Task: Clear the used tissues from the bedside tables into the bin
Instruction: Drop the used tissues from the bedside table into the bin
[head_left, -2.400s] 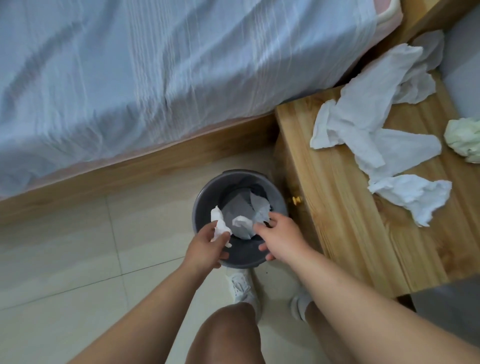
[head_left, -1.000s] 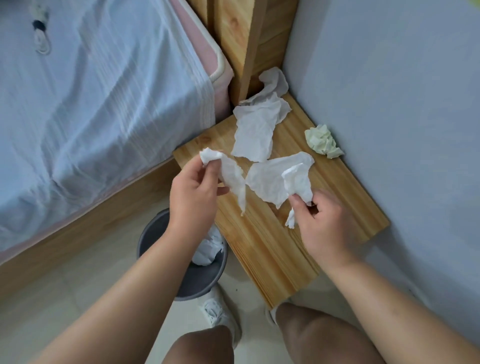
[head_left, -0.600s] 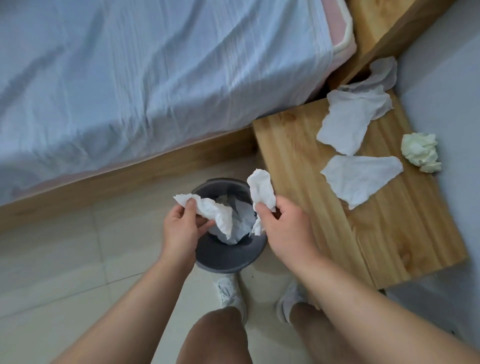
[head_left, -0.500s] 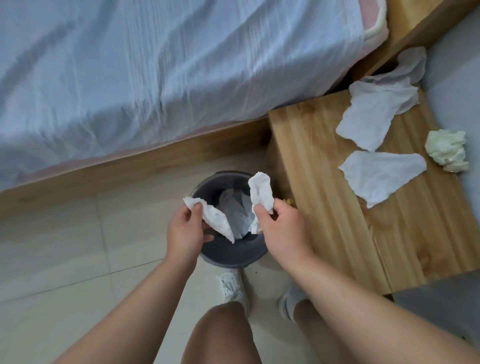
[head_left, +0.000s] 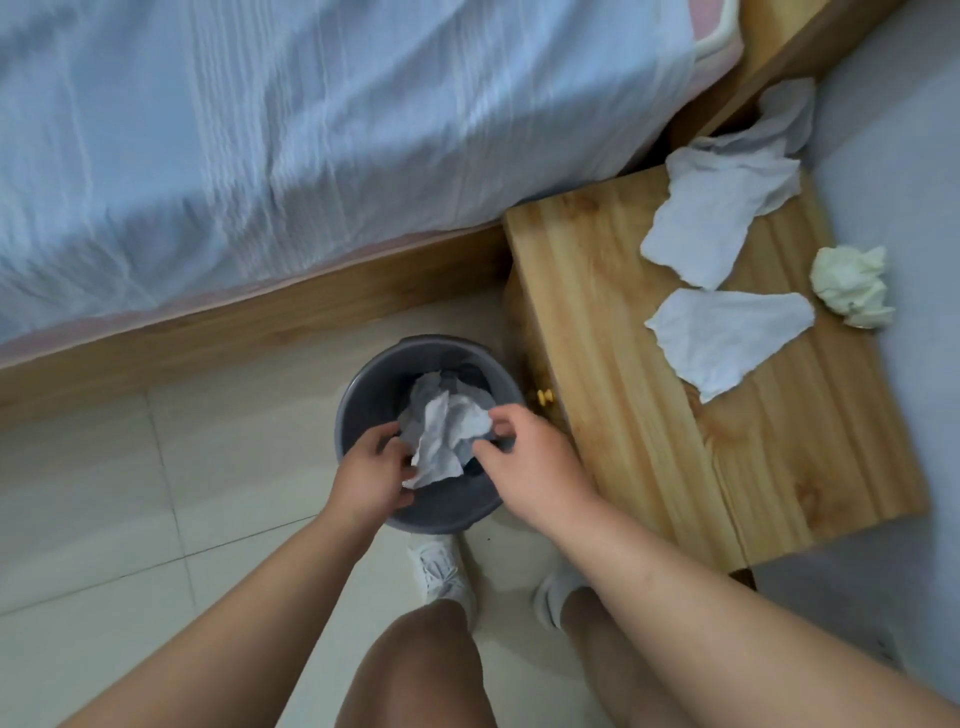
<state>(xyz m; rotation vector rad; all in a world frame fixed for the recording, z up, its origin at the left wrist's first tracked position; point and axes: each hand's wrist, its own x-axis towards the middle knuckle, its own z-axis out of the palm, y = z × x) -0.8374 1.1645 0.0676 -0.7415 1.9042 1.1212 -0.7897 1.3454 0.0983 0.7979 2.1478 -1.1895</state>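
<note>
The grey round bin (head_left: 363, 400) stands on the floor between the bed and the wooden bedside table (head_left: 597, 332). Both my hands are over its mouth. My left hand (head_left: 371, 473) pinches the lower edge of a crumpled white tissue (head_left: 444, 436) that hangs into the bin. My right hand (head_left: 530, 457) has its thumb and fingers apart beside the tissue's right corner. More tissues lie inside the bin. On the table are two flat white tissues (head_left: 722, 218) (head_left: 727, 332), a third at the back corner (head_left: 789, 114), and a crumpled yellowish one (head_left: 852, 286).
The bed with a pale blue sheet (head_left: 311, 130) and its wooden frame (head_left: 260, 332) fills the upper left. A grey wall (head_left: 893, 156) borders the table on the right. My knees and white shoes (head_left: 441, 571) are below the bin on pale floor tiles (head_left: 130, 493).
Both hands picked tissues off the table and carried them to the bin. Since half a second ago they have dropped lower into its mouth, and my right hand has spread its fingers.
</note>
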